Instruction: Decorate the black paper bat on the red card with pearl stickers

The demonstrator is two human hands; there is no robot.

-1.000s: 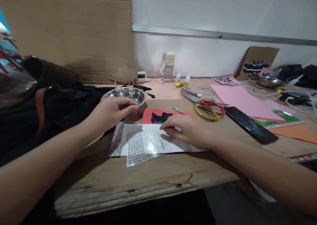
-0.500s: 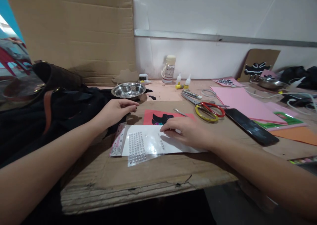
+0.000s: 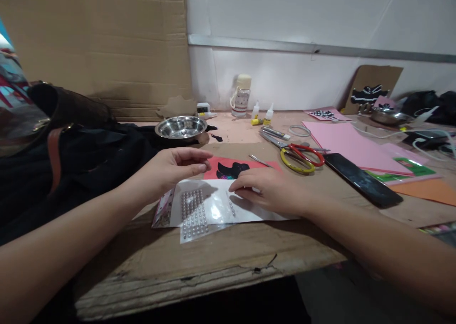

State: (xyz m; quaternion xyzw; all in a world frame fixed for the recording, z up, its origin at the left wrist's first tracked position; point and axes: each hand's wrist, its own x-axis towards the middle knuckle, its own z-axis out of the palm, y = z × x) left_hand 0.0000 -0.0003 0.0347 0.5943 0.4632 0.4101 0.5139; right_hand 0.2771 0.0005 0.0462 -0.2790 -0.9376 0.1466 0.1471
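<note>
A clear sheet of stick-on pearls [image 3: 194,212] lies on white paper [image 3: 217,187] near the table's front edge. My right hand [image 3: 269,188] rests on the paper, its fingers bent together beside a short row of loose-looking pearls [image 3: 232,207]; whatever is under its fingertips is hidden. My left hand [image 3: 181,168] hovers above the paper's left part, with a gap between thumb and fingers and nothing in it. Just behind the paper is a red card [image 3: 210,172] carrying a black bird-like cutout [image 3: 231,168] with colourful glitter; the right hand covers part of it.
Scissors [image 3: 297,160], a phone [image 3: 363,179] and pink paper [image 3: 356,146] lie to the right. A steel bowl [image 3: 181,128] stands behind my left hand, glue bottles [image 3: 269,115] and a water bottle [image 3: 241,96] farther back. A dark bag [image 3: 71,105] sits left.
My left hand has moved right and closer, from near the bowl to over the paper's left part. My right hand has stayed almost in place. The view has shifted slightly.
</note>
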